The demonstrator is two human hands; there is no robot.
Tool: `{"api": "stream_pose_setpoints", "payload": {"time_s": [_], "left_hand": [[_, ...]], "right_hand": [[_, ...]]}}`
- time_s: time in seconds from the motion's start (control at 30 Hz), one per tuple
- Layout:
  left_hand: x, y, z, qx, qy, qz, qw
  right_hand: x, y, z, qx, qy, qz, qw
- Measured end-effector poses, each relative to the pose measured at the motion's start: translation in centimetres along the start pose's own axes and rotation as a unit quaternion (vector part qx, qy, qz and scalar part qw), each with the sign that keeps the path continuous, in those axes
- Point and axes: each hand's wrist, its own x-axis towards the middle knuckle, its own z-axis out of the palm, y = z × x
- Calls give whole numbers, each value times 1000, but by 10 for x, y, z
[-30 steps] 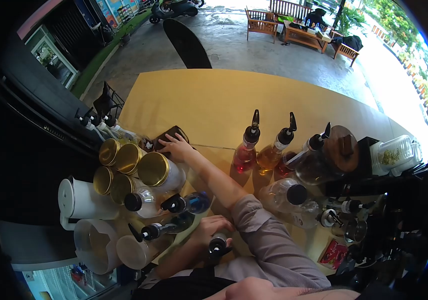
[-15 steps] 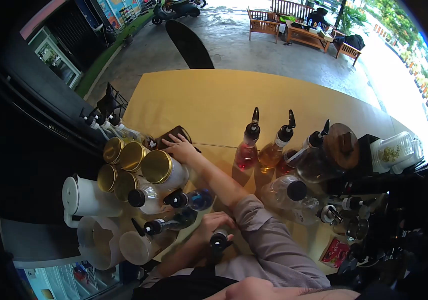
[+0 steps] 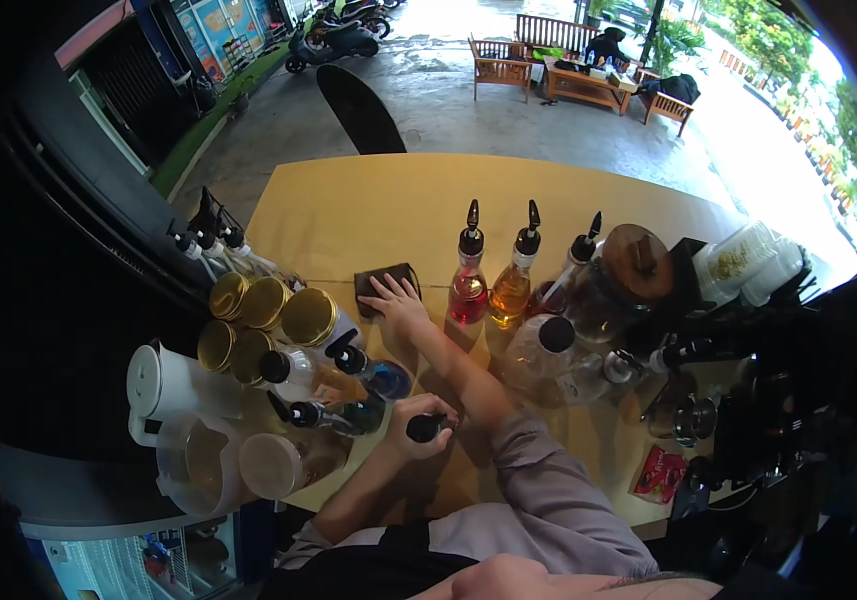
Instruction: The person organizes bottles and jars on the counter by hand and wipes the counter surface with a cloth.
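My right hand (image 3: 404, 308) lies with fingers spread on a flat dark brown item (image 3: 387, 288), possibly a folded cloth, on the yellowish table. Nearer my body, my left hand (image 3: 419, 428) is wrapped round a bottle with a black top (image 3: 427, 428); its lower part is hidden. Just left of that hand stand a blue bottle (image 3: 386, 378) and a dark green one (image 3: 352, 418), both with black pourers. Beyond my right forearm are a red bottle (image 3: 469, 290) and an amber bottle (image 3: 511, 292).
Gold-lidded jars (image 3: 310, 317), a white pitcher (image 3: 174, 380) and plastic tubs (image 3: 271, 468) crowd the left. On the right are a wooden-lidded jar (image 3: 637, 262), a large clear bottle (image 3: 549, 350), glass jugs and a red packet (image 3: 660, 474). Someone sits at the far outdoor table (image 3: 589, 85).
My right hand and the dark item have shifted right, away from the gold-lidded jars. My left hand has moved forward with its bottle, whose black top now points more toward the camera.
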Motion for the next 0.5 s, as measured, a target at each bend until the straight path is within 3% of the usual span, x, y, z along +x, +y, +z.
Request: {"api": "stream_pose_setpoints", "payload": {"time_s": [0.13, 0.33, 0.5], "left_hand": [[-2, 1, 5, -21, 37, -27, 999], [-1, 10, 7, -35, 45, -74, 996], [-6, 10, 5, 10, 40, -28, 999]], "right_hand": [[-64, 3, -13, -1, -21, -32, 999], [-149, -8, -15, 22, -21, 33, 999], [-145, -13, -15, 29, 50, 19, 998]]}}
